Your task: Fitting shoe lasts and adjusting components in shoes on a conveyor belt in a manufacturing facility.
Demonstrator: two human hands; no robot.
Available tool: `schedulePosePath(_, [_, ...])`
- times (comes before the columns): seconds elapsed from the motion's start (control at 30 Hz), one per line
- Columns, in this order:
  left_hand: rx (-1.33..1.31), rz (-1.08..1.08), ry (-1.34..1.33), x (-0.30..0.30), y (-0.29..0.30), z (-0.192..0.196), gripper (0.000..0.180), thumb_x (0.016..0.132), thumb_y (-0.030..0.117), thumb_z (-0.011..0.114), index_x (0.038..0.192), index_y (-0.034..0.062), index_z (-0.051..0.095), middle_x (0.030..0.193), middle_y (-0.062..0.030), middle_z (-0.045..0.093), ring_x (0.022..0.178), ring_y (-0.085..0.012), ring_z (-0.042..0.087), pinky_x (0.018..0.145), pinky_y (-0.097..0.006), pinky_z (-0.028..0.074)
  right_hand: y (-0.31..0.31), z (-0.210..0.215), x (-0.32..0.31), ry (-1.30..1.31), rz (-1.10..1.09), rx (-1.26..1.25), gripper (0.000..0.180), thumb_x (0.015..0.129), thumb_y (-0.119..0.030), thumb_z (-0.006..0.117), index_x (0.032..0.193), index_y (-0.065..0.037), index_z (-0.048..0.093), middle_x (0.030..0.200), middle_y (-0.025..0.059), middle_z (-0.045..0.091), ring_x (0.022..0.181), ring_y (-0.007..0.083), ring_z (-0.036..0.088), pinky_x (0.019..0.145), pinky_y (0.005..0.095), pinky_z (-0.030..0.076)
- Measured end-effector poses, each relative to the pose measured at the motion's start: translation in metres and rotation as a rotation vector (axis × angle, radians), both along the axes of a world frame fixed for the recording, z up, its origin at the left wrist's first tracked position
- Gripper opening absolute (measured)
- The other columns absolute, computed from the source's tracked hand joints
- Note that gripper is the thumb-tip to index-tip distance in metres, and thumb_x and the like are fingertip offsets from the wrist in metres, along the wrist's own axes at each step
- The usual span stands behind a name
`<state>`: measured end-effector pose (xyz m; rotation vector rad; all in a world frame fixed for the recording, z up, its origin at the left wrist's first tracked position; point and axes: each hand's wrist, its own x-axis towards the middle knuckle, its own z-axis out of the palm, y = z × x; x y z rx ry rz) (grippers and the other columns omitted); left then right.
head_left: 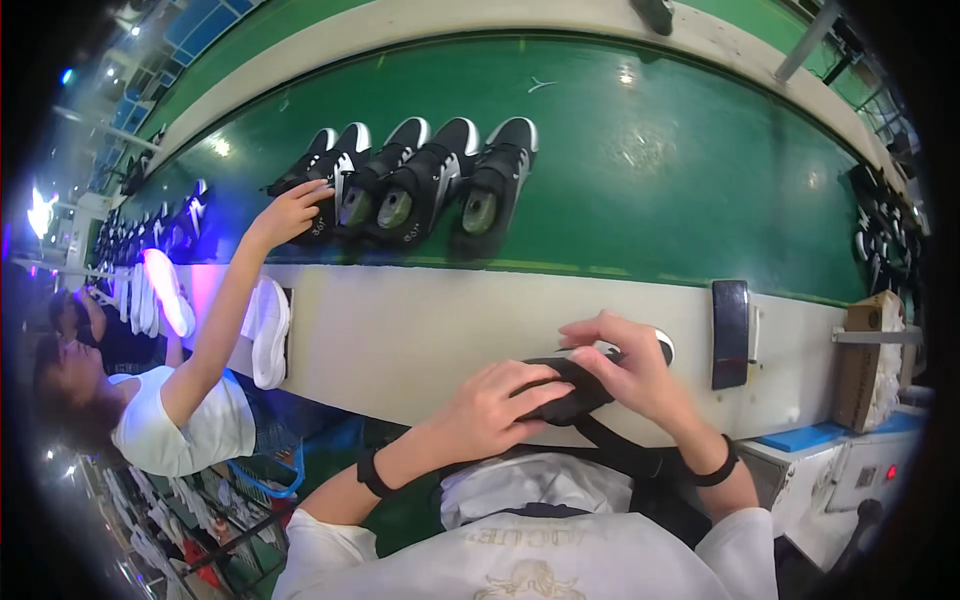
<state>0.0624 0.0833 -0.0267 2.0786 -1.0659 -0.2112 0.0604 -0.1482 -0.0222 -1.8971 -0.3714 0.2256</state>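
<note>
A black shoe [573, 398] with a white toe edge is held just above the near edge of the pale bench, its toe pointing right. My left hand [492, 408] wraps round its heel end, fingers over the dark upper. Over the shoe's middle, my right hand [640, 372] is bent, with its thumb and fingertips against the upper; the fingers partly hide what they grip. A dark strap [615, 447] hangs below the shoe toward my lap.
Several black-and-white shoes [490, 190] stand on the green conveyor belt [640, 150]. A co-worker's hand [295, 212] touches one at left. White shoes [268, 335] stand by the co-worker. At right are a dark flat pad [730, 333], a cardboard box [862, 365] and a white machine [815, 480].
</note>
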Motion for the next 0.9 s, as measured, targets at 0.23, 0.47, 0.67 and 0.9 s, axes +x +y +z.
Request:
schedulePosePath(0.23, [-0.024, 0.146, -0.055, -0.011, -0.021, -0.011, 0.055, 0.065, 0.037, 0.084, 0.105, 0.005, 0.063, 0.103, -0.0094, 0.062, 0.092, -0.0317, 0.06, 0.07, -0.041, 0.053, 0.048, 0.002, 0.002, 0.04, -0.045, 0.254, 0.048, 0.076, -0.012, 0.049, 0.119, 0.003, 0.062, 0.109, 0.018, 0.066, 0.097, 0.0287, 0.064, 0.087, 0.0358, 0.049])
schedulePosePath(0.47, [-0.127, 0.225, -0.128, -0.005, -0.02, -0.009, 0.026, 0.073, 0.026, 0.081, 0.089, 0.0106, 0.068, 0.085, -0.0027, 0.064, 0.076, -0.0233, 0.06, 0.059, -0.034, 0.052, 0.009, 0.006, -0.014, 0.194, -0.099, 0.289, 0.036, 0.086, 0.004, 0.053, 0.12, 0.0, 0.064, 0.114, 0.0156, 0.066, 0.102, 0.0297, 0.063, 0.089, 0.0367, 0.048])
schedulePosePath(0.67, [-0.204, 0.287, -0.152, -0.01, -0.023, -0.015, 0.026, 0.071, 0.025, 0.083, 0.09, 0.014, 0.068, 0.082, 0.0021, 0.061, 0.075, -0.0195, 0.056, 0.056, -0.031, 0.049, -0.04, 0.049, -0.071, 0.183, 0.12, -0.192, 0.032, 0.074, 0.012, 0.063, 0.098, -0.006, 0.074, 0.106, 0.0133, 0.07, 0.086, 0.0274, 0.066, 0.071, 0.0327, 0.052])
schedulePosePath(0.9, [-0.209, 0.258, -0.168, -0.009, -0.02, -0.017, 0.026, 0.068, 0.024, 0.083, 0.087, 0.0137, 0.068, 0.079, 0.0003, 0.057, 0.072, -0.0211, 0.054, 0.055, -0.033, 0.049, -0.009, 0.015, -0.031, 0.268, -0.369, -0.011, 0.011, 0.071, -0.001, 0.078, 0.078, 0.001, 0.07, 0.069, 0.0062, 0.068, 0.061, 0.0116, 0.059, 0.058, 0.0269, 0.047])
